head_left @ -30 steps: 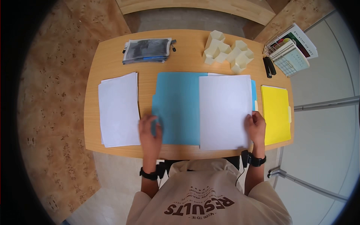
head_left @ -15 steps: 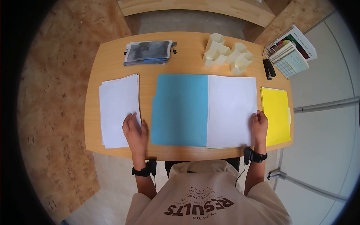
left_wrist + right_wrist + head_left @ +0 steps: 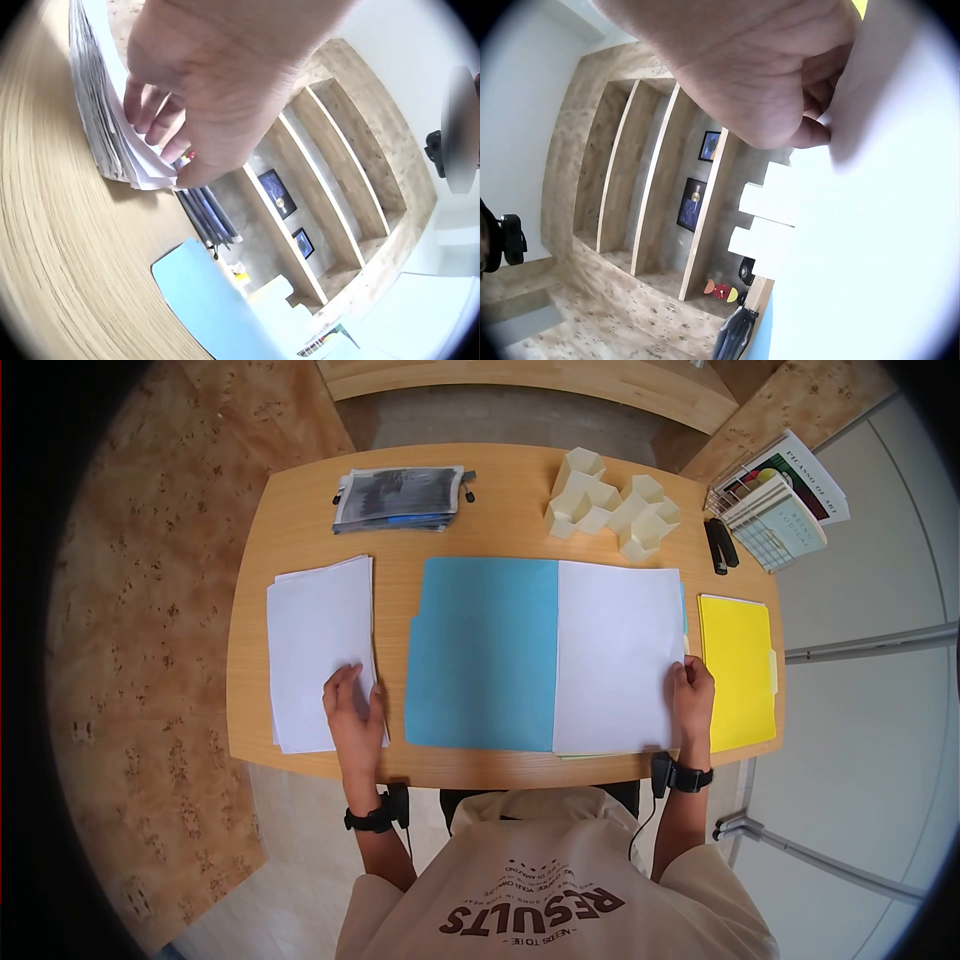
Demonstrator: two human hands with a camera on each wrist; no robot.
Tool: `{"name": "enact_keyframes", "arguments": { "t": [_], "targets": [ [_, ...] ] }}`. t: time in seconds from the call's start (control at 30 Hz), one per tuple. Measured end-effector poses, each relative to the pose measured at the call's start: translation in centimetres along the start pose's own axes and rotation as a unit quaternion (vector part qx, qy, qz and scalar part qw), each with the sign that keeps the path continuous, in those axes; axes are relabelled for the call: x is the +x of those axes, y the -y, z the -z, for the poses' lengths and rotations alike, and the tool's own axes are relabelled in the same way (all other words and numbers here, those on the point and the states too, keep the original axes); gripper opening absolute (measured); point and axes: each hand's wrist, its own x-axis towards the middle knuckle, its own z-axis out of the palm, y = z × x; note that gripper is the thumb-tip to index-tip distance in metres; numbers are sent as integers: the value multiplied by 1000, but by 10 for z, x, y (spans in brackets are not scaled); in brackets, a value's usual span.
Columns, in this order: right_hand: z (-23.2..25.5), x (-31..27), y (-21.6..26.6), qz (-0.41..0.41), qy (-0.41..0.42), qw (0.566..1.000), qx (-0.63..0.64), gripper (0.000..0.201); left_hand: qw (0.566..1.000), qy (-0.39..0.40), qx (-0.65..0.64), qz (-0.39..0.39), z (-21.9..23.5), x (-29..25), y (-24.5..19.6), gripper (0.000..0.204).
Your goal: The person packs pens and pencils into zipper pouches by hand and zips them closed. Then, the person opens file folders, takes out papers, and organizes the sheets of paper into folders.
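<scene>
Blue folder [image 3: 480, 655]: lies open on the wooden table [image 3: 510, 520], mid-width, closer to the near edge than the far one; left flap bare, tab on its left side.
White sheet [image 3: 617, 660]: covers most of the folder's right half; thin blue strip visible past its right edge.
Right hand [image 3: 692, 695]: at the sheet's right edge, fingers curled, pinching that edge between thumb and fingers; fingertips partly hidden behind the paper in the right wrist view.
Paper stack [image 3: 315, 630]: left of the folder, between it and the table's left edge, near the near left corner; many loose white pages, edges uneven.
Left hand [image 3: 354, 720]: on the stack's right side, fingers loosely bent over the top page, thumb apart from them at the page edge; no firm grip visible.
Yellow folder [image 3: 738, 670]: right of the blue one, along the table's right edge, by the near right corner; pale tab on its right side.
Mesh pouches [image 3: 400, 495]: piled by the far edge, toward the far left corner; dark grey, some blue lower down.
Hexagonal holders [image 3: 598, 510]: cream, clustered near the far edge, right of middle.
Stapler [image 3: 721, 547]: black, by the right edge, just beside the wire rack [image 3: 770, 550].
Books [image 3: 800, 480]: upright in the rack, far right corner.
Wrist straps [image 3: 372, 819]: black, one per wrist.
Background: wooden shelving [image 3: 707, 217] with framed pictures [image 3: 692, 204].
</scene>
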Motion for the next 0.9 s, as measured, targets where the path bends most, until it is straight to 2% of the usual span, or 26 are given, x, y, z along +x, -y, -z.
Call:
{"name": "enact_keyframes", "arguments": {
  "t": [0.23, 0.33, 0.67, 0.87, 0.9],
  "targets": [
    [3, -6, 11, -19, -5, 1000, -8, 18, 999, -27, -45, 3, 1, 1, 5, 31],
    [1, -4, -3, -12, -10, 1000, 0, 19, 998, -23, -53, 3, 2, 1, 6, 30],
    [5, -12, 5, -14, -9, 1000, -21, 20, 999, -25, -40, -4, 6, 2, 2, 27],
    [8, -17, -1, 25, -49, 997, -63, 23, 999, -19, -46, 6, 7, 3, 9, 28],
    [7, -18, 1, 34, -84, 995, -32, 23, 998, -31, -61, 10, 6, 4, 7, 26]
  ]
}}
